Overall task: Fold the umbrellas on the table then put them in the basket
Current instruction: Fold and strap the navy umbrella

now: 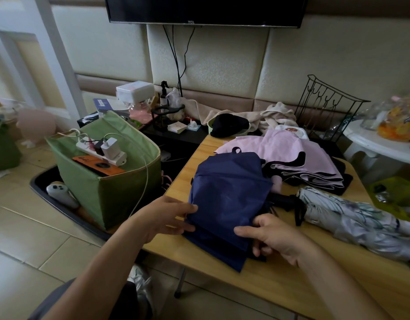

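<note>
Left hand and right hand both pinch the navy umbrella on the table

One camera sits on my head, looking forward and down over the wooden surface from close range (wide-angle, so the edges bend). It faces the padded wall and takes in the floor on my left.

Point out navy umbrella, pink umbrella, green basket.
navy umbrella (229,190), head view, middle of its canopy fabric.
pink umbrella (298,151), head view, top fold of its canopy.
green basket (120,195), head view, its front wall.
</note>
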Available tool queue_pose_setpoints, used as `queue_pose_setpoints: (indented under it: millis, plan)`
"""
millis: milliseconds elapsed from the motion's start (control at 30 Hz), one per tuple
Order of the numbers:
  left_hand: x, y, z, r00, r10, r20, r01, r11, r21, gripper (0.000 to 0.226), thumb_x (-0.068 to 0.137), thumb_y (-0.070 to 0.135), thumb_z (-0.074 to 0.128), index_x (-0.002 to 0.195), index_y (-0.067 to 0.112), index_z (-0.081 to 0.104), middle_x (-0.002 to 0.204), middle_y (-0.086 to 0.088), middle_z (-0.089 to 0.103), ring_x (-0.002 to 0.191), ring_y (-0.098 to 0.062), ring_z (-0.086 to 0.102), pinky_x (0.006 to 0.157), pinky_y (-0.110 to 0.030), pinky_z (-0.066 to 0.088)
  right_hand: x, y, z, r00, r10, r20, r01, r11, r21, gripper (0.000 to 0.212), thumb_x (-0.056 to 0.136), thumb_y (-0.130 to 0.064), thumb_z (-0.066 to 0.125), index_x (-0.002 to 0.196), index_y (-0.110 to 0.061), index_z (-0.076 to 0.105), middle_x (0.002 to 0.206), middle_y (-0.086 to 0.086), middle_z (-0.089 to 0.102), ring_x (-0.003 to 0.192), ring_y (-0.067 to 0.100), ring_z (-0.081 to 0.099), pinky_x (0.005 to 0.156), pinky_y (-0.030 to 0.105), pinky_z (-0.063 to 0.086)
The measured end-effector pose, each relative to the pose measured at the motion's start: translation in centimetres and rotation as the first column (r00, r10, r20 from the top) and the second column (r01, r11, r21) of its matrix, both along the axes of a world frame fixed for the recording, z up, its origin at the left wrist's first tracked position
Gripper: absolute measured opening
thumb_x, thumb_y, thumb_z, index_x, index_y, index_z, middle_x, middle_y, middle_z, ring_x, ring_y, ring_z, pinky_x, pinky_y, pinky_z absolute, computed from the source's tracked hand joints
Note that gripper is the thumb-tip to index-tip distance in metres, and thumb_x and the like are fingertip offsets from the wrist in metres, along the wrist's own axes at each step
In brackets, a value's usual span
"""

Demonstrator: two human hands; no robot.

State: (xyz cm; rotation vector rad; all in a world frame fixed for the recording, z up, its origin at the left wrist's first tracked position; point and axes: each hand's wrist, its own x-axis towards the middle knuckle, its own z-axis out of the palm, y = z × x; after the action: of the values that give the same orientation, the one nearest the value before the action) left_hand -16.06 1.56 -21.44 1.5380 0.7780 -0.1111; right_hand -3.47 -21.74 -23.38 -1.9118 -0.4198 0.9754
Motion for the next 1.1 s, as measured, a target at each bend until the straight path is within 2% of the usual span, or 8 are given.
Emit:
queue_pose_setpoints:
  millis: [133,233,367,500,633,767,900,1100]
  plan:
    - [0.3,0.6,-1.4,0.988,-0.127,-0.088,0.153,0.882,0.446,0.014,0.092,0.029,0.074,0.096,0.015,0.072,0.092,0.000,0.071,0.080,-0.013,0.066,0.067,-0.025,0.049,0.3,0.5,-0.5,0.944,-0.178,0.277,0.180,0.983,0.019,0.036,0.087,-0.047,0.078,0.096,-0.013,0.070,0.071,0.000,0.071,0.047,0.014,0.056,0.047,0.028,0.043]
    - [0.5,0.8,-2.4,0.980,-0.168,-0.104,0.196,0.755,0.626,0.014,0.086,0.026,0.079,0.089,0.019,0.067,0.091,0.004,0.068,0.083,-0.011,0.063,0.071,-0.024,0.051,0.0,0.6,0.0,0.594,-0.466,0.656,0.367,0.882,0.294,0.030,0.087,-0.037,0.079,0.090,-0.016,0.057,0.067,-0.004,0.064,0.059,0.010,0.060,0.058,0.029,0.047]
    - [0.9,0.9,-3.0,0.971,-0.237,0.001,0.152,0.628,0.764,0.033,0.083,0.025,0.076,0.108,0.026,0.055,0.112,0.008,0.049,0.103,-0.016,0.051,0.086,-0.027,0.046,-1.0,1.0,1.5,0.270,-0.452,0.850,0.081,0.890,0.448,0.018,0.090,-0.014,0.074,0.096,-0.017,0.057,0.079,-0.006,0.058,0.070,0.010,0.059,0.065,0.019,0.046]
    - [2.1,0.0,-3.0,0.856,-0.464,0.229,-0.043,0.377,0.925,0.046,0.092,0.033,0.054,0.137,0.033,0.050,0.150,0.011,0.033,0.142,-0.013,0.026,0.116,-0.032,0.023,-0.6,1.9,-0.5,0.302,-0.008,0.953,-0.092,0.995,0.038,0.031,0.088,-0.034,0.076,0.114,-0.026,0.061,0.118,-0.011,0.050,0.109,0.012,0.056,0.097,0.023,0.043]
    - [3.2,-1.1,-6.5,0.797,-0.600,-0.078,0.174,0.104,0.979,0.061,0.106,0.053,0.029,0.163,0.036,0.012,0.171,0.007,-0.011,0.155,-0.012,-0.020,0.125,-0.034,-0.008,-0.3,1.9,-2.6,0.329,0.296,0.897,-0.111,0.955,-0.274,0.057,0.089,-0.048,0.072,0.138,-0.028,0.052,0.145,-0.009,0.035,0.136,0.013,0.037,0.096,0.021,0.032]
    - [3.7,-1.3,-8.9,0.799,-0.541,-0.263,0.335,0.038,0.941,0.074,0.094,0.073,-0.007,0.161,0.043,-0.007,0.166,0.008,-0.028,0.152,-0.015,-0.030,0.126,-0.048,-0.008,0.6,1.8,-3.3,0.444,0.326,0.835,-0.180,0.945,-0.273,0.055,0.092,-0.051,0.070,0.139,-0.027,0.051,0.148,-0.010,0.033,0.139,0.012,0.034,0.112,0.029,0.036]
    - [3.8,-1.2,-8.2,0.782,-0.524,-0.338,0.415,0.032,0.909,0.073,0.096,0.074,0.012,0.157,0.048,-0.017,0.160,0.013,-0.040,0.146,-0.010,-0.039,0.124,-0.050,-0.016,1.5,1.6,-2.9,0.452,0.331,0.828,-0.200,0.943,-0.267,0.046,0.090,-0.051,0.070,0.129,-0.031,0.058,0.140,-0.015,0.042,0.131,0.006,0.042,0.106,0.028,0.041]
    - [3.8,-1.0,-7.4,0.714,-0.569,-0.407,0.514,0.033,0.857,0.098,0.084,0.090,0.029,0.153,0.048,-0.026,0.156,0.009,-0.047,0.144,-0.013,-0.044,0.123,-0.055,-0.016,4.5,1.5,-1.8,0.358,-0.231,0.905,0.088,0.973,0.213,0.014,0.091,-0.013,0.072,0.104,-0.015,0.069,0.104,-0.003,0.062,0.096,0.015,0.061,0.084,0.031,0.052]
